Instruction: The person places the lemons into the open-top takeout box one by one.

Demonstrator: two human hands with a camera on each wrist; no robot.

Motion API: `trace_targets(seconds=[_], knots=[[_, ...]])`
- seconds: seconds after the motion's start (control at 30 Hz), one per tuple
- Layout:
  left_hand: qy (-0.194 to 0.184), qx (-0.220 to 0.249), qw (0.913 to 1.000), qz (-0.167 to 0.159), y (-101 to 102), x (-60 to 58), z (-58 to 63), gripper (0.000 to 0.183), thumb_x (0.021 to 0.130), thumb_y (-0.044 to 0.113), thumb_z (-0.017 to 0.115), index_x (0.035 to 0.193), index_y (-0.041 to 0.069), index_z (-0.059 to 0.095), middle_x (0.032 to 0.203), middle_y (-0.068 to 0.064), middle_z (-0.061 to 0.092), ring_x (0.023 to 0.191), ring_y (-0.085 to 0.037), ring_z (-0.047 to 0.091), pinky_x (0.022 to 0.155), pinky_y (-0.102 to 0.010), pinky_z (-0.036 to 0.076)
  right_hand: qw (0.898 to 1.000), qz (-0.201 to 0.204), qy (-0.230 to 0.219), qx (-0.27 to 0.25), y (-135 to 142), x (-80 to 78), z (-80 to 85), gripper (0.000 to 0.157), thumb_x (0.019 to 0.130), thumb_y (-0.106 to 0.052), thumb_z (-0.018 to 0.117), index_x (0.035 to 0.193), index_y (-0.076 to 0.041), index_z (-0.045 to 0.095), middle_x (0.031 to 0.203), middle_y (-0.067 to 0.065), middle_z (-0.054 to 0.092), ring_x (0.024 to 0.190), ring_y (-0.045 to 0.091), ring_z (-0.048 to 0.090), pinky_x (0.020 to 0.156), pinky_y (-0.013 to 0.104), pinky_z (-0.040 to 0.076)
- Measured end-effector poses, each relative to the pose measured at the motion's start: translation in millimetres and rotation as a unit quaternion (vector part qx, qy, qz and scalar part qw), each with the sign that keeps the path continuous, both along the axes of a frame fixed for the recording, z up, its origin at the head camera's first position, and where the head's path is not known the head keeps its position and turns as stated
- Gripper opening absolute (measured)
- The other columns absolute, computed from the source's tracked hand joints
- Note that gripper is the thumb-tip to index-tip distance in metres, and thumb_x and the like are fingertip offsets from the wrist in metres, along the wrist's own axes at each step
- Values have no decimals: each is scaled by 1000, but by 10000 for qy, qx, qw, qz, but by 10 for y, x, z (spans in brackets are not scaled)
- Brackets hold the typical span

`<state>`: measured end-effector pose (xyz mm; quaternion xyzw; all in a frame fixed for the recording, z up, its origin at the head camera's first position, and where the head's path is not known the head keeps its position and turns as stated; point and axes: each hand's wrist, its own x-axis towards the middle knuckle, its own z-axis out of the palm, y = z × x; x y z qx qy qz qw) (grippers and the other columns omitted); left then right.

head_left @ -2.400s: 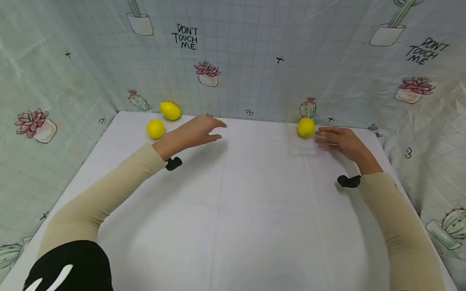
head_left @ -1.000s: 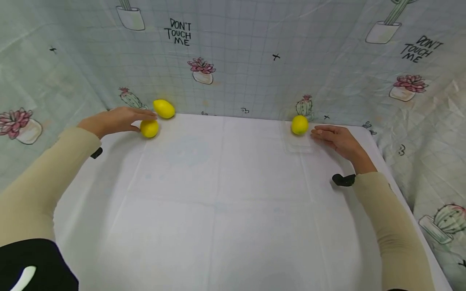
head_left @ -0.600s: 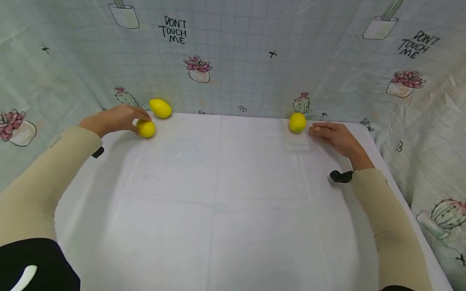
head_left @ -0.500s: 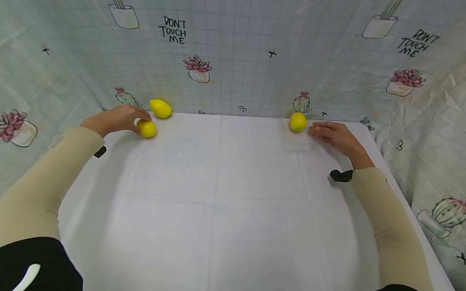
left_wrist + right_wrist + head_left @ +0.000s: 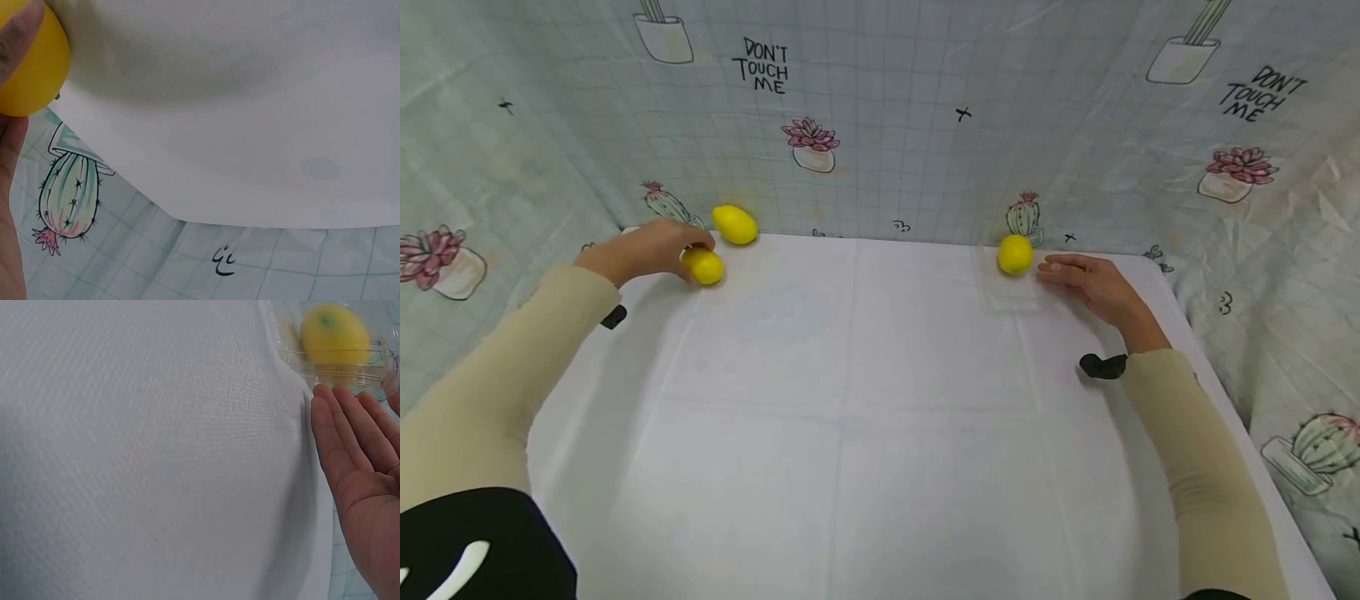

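A pale gridded cloth (image 5: 895, 158) printed with potted cacti, pink succulents and, twice, the words "DON'T TOUCH ME" walls in a white worktop (image 5: 880, 367) on the left, at the back and on the right. Two arms in tan sleeves stretch across it toward the far edge: the left arm (image 5: 490, 375), bent at the elbow, reaches to the far left corner, and the right arm (image 5: 1198, 467) runs up the right side, angling inward at the wrist.

The left hand (image 5: 651, 250) comes in from the side, back uppermost, its grip closed around the held lemon (image 5: 706, 267); the left wrist view shows digits pressed to two sides of the fruit. The right hand (image 5: 1097, 287) lies low near the right edge, fingers straight and together, its grip holding nothing. Its fingertips are at the side of a box (image 5: 344, 376); whether they touch it cannot be told.

That one box, of clear plastic, sits toward the back right of the worktop and contains a single fruit, the boxed lemon (image 5: 1015, 254).

Three yellow lemons are counted: one in the hand, one in the box, and the back lemon (image 5: 734, 225), lying close to the cloth just behind the held one. At the wrists, two small black mounts show, the left mount (image 5: 613, 317) and the right mount (image 5: 1102, 367), each below a sleeve's cuff.
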<state>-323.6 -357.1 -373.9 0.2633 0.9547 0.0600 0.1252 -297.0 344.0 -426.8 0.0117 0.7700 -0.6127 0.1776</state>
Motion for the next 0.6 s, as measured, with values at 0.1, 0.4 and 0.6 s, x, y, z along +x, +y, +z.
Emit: trace_targets(seconds=[0.1, 0.4, 0.6], knots=[[192, -8, 9998, -91, -14, 21, -49, 58, 75, 15, 92, 125, 0, 67, 122, -17, 64, 110, -37, 59, 102, -56, 49, 10000, -10, 15, 29, -6, 3, 6, 66, 104, -33, 59, 157, -2, 34, 150, 3, 51, 125, 3, 59, 116, 33, 35], [-119, -93, 9992, 365, 78, 59, -76, 59, 78, 21, 90, 124, -1, 61, 120, -19, 62, 104, -34, 57, 101, -54, 50, 10000, -22, -70, 25, -17, 16, -2, 64, 105, -32, 56, 158, -5, 32, 160, 8, 42, 131, 5, 55, 119, 35, 32], [-251, 10, 9972, 709, 61, 152, -110, 60, 82, 16, 87, 130, -2, 56, 121, -22, 64, 104, -36, 56, 101, -55, 49, 9999, 39, -55, 110, -25, 5, 16, 64, 106, -31, 55, 159, -5, 30, 160, 7, 42, 130, 4, 55, 119, 36, 32]])
